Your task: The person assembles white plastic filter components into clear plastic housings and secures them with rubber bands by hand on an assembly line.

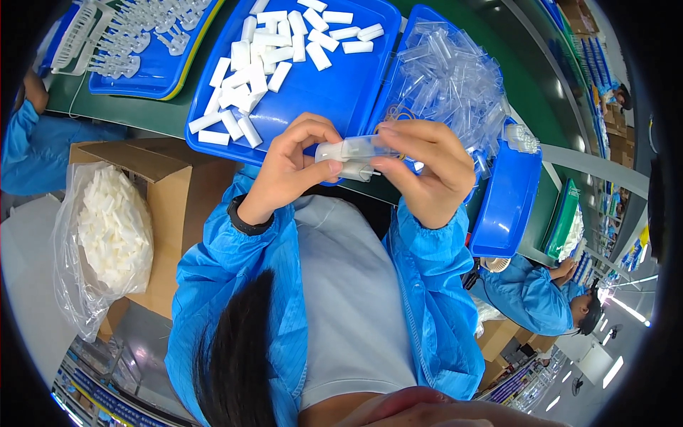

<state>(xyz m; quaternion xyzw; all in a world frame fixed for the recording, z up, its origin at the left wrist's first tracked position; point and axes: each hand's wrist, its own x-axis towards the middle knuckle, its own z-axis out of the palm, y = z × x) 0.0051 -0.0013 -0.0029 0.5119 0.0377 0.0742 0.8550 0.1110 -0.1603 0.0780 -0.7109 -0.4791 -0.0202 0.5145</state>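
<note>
My left hand point(292, 171) and my right hand point(427, 167) meet in front of my chest, both gripping a small white plastic part with a clear cover point(348, 153). The left fingers pinch its left end, the right fingers wrap its right end. Just beyond the hands lies a blue tray point(320, 92) scattered with several short white plastic blocks point(249, 78). To its right a second blue tray point(420, 21) is heaped with clear plastic covers point(448, 78).
A cardboard box point(178, 192) stands at my left with a clear bag of white parts point(114, 228). Another blue tray point(153, 67) with white clips lies far left. A small blue bin point(509, 206) sits right. Co-workers in blue coats point(533, 295) are at both sides.
</note>
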